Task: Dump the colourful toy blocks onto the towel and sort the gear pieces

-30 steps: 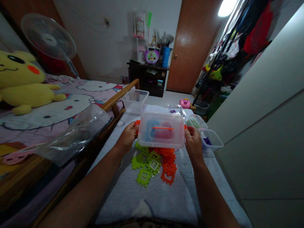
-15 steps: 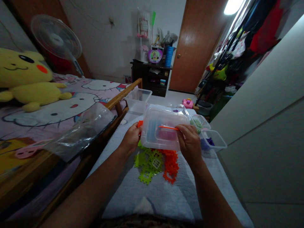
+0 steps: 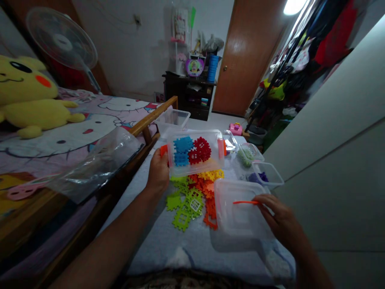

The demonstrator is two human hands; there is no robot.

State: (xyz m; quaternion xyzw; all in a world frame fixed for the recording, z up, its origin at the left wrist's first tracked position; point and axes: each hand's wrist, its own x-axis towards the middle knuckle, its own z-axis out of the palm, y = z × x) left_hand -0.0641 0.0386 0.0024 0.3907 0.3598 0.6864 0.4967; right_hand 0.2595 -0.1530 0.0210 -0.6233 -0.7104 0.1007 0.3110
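Observation:
My left hand (image 3: 159,170) grips the left end of a clear plastic box (image 3: 217,160), near its orange latch. Blue interlocking pieces (image 3: 182,150) and red ones (image 3: 201,150) lie inside the box. My right hand (image 3: 278,214) is closed on the edge of a translucent lid (image 3: 231,218) with an orange handle strip (image 3: 245,202), held apart from the box at the lower right. Under and in front of the box, lime green pieces (image 3: 182,218), orange pieces (image 3: 210,210) and a few yellow ones (image 3: 215,175) are spread on the cloth-covered surface (image 3: 168,249).
Behind the box stands an open clear container (image 3: 177,120). On the right are containers with green pieces (image 3: 245,157) and purple pieces (image 3: 258,177). A wooden bed rail (image 3: 144,124) runs along the left, with a plastic bag (image 3: 102,160) over it. A pale cabinet (image 3: 339,172) borders the right.
The lid has come off the box and moved right and down with my right hand. The blue and red pieces inside now show plainly. My left hand still holds the box.

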